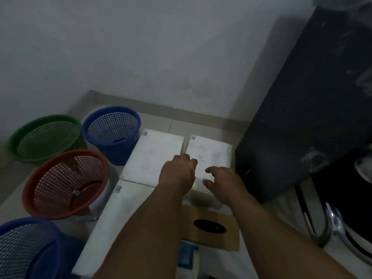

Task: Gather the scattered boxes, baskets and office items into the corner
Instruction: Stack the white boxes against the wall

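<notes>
As I look down through the head camera, my left hand (pixel 178 172) has its fingers curled over the left edge of the right-hand white box (pixel 211 152), dipping into the narrow gap beside the left white box (pixel 155 156). It looks like a grip for nudging the box square. My right hand (pixel 223 182) is spread and loosely bent over that box's near right corner, gripping nothing; I cannot tell whether it touches.

The box sits on the floor near the wall (pixel 161 57), just beside the black cabinet (pixel 312 97), so it is already in the corner. A third white box (pixel 124 214) lies nearer me, with a cardboard box (pixel 211 234) under my forearms. The green basket (pixel 46 137), blue basket (pixel 112 129), red basket (pixel 66 182) and second blue basket (pixel 24 248) cluster at the left, apparently gathered.
</notes>
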### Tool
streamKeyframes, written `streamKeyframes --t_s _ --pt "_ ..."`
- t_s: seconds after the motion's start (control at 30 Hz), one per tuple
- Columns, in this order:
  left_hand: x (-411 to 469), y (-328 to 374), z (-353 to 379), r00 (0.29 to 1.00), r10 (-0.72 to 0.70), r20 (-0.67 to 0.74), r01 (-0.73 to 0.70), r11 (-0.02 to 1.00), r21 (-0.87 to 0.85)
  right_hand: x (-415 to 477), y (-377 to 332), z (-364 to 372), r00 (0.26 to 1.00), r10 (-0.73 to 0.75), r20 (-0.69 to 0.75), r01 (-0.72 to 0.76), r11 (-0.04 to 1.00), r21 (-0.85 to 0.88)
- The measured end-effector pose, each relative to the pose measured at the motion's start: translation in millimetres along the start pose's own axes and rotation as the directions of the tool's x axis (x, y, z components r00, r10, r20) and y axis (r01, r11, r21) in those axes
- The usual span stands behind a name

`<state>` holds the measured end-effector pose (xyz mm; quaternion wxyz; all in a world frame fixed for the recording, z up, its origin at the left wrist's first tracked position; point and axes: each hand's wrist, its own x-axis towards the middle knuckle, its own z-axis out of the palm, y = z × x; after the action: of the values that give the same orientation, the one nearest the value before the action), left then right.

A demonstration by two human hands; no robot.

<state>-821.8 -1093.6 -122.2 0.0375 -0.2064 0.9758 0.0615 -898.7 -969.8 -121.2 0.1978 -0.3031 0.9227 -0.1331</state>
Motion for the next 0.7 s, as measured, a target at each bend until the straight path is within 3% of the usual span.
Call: streamKeyframes --t_s 0.23,0.37,0.57,0.7 --pt "55.1 -28.3 21.1 0.995 0.091 0.042 -0.092 0.995 0.030 50.9 -9.9 18.2 0.998 0.019 0.060 -0.017 1.000 -0.023" --pt "78.4 -39.6 64.9 0.978 0.087 0.188 -0.107 0.989 0.099 82.7 10.8 47.5 0.996 0.033 0.084 -0.025 0.996 -0.090" --pt "88.7 -35.4 134.2 0.906 0.135 0.402 -0.189 0.977 0.097 102.2 51.5 108.8 0.934 0.161 0.320 -0.107 0.978 -0.179" --pt "99.1 -28.2 155.0 0.899 0.109 0.424 -0.154 0.985 0.073 114.5 62.1 123.9 0.907 0.228 0.355 -0.170 0.968 -0.186"
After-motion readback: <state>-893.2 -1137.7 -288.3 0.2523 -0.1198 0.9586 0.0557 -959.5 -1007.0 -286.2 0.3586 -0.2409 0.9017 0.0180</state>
